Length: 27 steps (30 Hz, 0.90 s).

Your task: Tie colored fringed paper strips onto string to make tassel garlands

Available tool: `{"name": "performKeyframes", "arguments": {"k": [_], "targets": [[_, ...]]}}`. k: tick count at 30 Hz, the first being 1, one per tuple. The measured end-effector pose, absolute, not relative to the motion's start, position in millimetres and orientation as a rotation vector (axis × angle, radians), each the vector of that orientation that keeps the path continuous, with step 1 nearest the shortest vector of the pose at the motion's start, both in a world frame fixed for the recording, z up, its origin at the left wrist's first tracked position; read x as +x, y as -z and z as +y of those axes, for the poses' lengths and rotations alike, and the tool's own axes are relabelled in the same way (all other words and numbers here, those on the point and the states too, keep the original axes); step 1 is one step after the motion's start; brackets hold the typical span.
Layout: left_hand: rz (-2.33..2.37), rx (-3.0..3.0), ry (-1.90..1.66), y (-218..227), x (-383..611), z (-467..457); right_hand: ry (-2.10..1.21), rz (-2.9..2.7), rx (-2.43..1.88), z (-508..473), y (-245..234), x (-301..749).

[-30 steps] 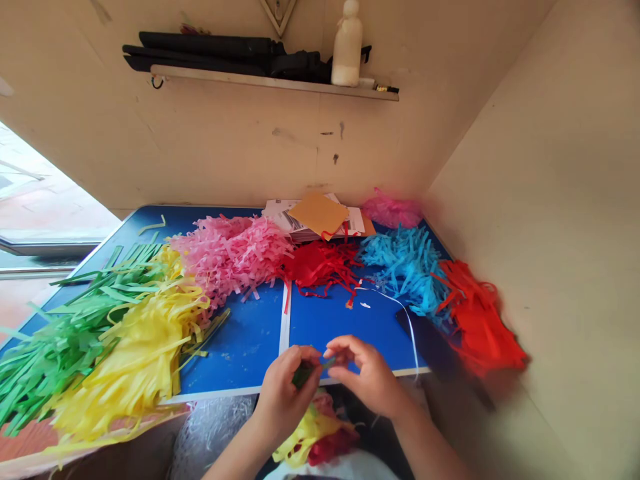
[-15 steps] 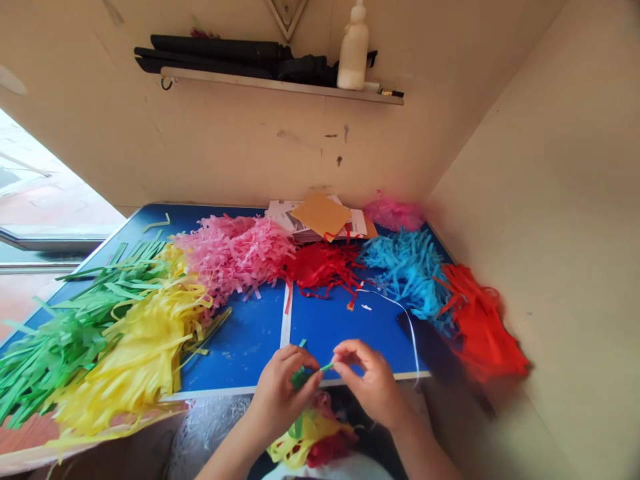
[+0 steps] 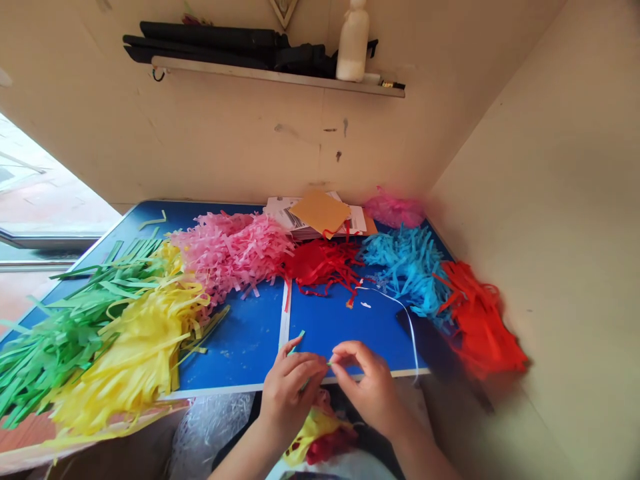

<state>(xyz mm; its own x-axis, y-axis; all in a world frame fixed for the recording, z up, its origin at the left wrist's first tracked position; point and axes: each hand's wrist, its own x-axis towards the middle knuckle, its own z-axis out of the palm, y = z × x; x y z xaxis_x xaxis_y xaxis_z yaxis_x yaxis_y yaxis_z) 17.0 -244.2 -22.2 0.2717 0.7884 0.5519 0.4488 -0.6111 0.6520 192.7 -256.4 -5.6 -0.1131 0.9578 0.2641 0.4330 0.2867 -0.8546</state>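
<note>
At the table's front edge my left hand (image 3: 293, 380) is closed around a green paper strip (image 3: 297, 341), whose end sticks up past the fingers. My right hand (image 3: 367, 380) pinches the strip's other tip between thumb and forefinger, close beside the left fingertips. Most of the strip is hidden by the left hand. Below the hands, over my lap, hang yellow paper strips (image 3: 313, 433) and a bunch of dark red paper (image 3: 334, 445).
On the blue table (image 3: 240, 353) lie fringed paper bundles: green (image 3: 80, 333), yellow (image 3: 135, 353), pink (image 3: 235, 250), red (image 3: 320, 263), light blue (image 3: 405, 267) and orange-red (image 3: 480, 320). A white string (image 3: 411, 327) trails over the edge. A shelf (image 3: 280, 77) holds a white bottle (image 3: 353, 47).
My left hand has turned and closed further over the green strip, nearer to my right fingertips. Less green shows between the hands. The green piece hanging below is no longer visible.
</note>
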Motion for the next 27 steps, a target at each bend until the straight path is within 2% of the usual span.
{"name": "performKeyframes", "arguments": {"k": [6,11,14,16,19,21,24,27], "targets": [[1.067,2.188,-1.306,23,19,-243,-0.619,-1.785,-1.226,-256,-1,191],[1.241,2.033,-1.065,28,21,-244,-0.520,-1.888,-1.200,-260,2,186],[1.306,1.881,-0.848,25,17,-248,-0.601,-1.933,-1.257,-242,8,202],[1.239,1.737,-0.781,22,14,-250,-0.616,-1.951,-1.447,-213,12,223],[1.096,1.425,-0.771,18,15,-252,-0.403,-2.001,-1.958,-157,18,258],[1.061,1.137,-0.784,18,20,-252,-0.380,-1.981,-2.106,-129,19,273],[1.044,0.696,-0.831,21,26,-249,-0.422,-1.954,-2.130,-117,15,274],[1.051,0.420,-0.873,25,24,-245,-0.506,-1.985,-2.037,-144,8,253]]}}
